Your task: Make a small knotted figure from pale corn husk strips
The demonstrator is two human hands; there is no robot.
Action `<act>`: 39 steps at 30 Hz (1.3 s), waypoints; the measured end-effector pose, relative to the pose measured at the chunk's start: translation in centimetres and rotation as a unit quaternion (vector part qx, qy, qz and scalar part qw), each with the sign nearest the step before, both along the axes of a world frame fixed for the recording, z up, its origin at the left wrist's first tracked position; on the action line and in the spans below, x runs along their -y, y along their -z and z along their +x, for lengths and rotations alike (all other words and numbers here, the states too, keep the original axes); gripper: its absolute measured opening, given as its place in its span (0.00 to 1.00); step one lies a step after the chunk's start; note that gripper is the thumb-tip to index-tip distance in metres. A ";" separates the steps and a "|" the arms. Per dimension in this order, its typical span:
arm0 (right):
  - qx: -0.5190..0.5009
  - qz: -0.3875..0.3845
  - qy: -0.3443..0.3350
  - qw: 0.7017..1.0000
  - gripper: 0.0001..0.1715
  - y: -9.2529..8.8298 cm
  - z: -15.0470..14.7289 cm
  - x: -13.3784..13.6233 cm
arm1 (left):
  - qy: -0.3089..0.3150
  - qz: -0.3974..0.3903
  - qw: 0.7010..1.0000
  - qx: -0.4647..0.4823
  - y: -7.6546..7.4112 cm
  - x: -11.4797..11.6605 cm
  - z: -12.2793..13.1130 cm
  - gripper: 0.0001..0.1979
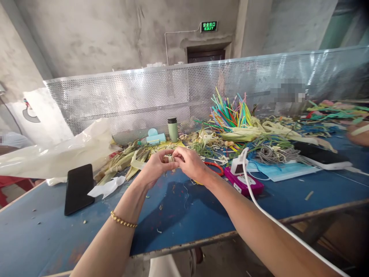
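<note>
Both my hands meet above the blue table [178, 215], a little in front of a heap of dried leaves [123, 163]. My left hand [155, 167] and my right hand [190, 163] pinch the same small pale strip of leaf [170, 158] between their fingertips. A gold bead bracelet sits on my left wrist. The strip is mostly hidden by my fingers.
A black phone [78, 188] lies at the left, a pink power bank [243, 182] with a white cable [259, 207] at the right. Coloured strips [230, 111], a green cup [173, 129], a red ring [215, 167] and a perforated metal screen [129, 100] stand behind. Another person's hand [359, 132] shows far right.
</note>
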State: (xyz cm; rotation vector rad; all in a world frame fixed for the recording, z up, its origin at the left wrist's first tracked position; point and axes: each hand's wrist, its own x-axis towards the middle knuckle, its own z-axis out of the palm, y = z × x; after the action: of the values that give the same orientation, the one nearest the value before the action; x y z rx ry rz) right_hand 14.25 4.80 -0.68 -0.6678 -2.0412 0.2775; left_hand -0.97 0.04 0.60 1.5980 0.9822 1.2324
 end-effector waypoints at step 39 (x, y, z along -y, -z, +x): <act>-0.084 -0.177 -0.070 0.978 0.10 -0.2 0.3 -0.5 | -0.052 0.036 0.991 -0.118 0.5 -0.6 -0.5 0.15</act>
State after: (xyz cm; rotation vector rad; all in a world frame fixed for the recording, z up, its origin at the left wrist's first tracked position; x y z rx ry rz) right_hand 14.53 5.33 -0.48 -0.6904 -1.8943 0.7678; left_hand -1.46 0.60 0.06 1.7987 1.1939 1.1797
